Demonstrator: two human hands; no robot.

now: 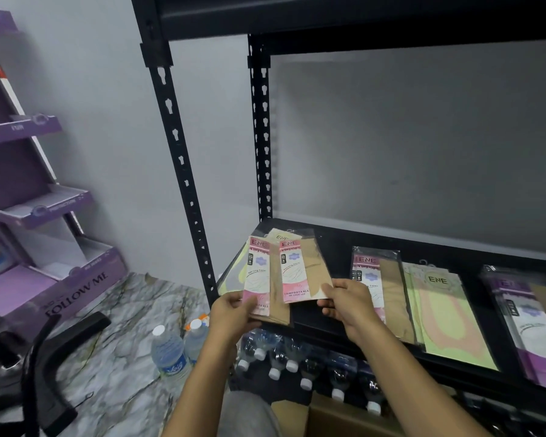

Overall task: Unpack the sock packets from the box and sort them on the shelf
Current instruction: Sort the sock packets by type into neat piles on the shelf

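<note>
Head view: left hand (pixel 234 310), fingers curled, grips a pink-labelled sock packet (pixel 260 279) marked "ENE"; right hand (pixel 344 302) pinches a second pink packet (pixel 297 272), marked "ENE" and "COMFORTABLE"; both are held over the left front corner of the black metal shelf (pixel 338 269). On the shelf, left to right: pale yellow "ENE" packet (pixel 278 236) behind the held pair; pink "ENE" packet (pixel 372 279); yellow-green "ENE" packet (pixel 438 304); purple packet (pixel 524 313), writing blurred. Cardboard box (pixel 338 417) below the arms. Purple display stand (pixel 76 288) lettered "FOLLOW ME"; water bottles (pixel 169 351) on the floor.
</note>
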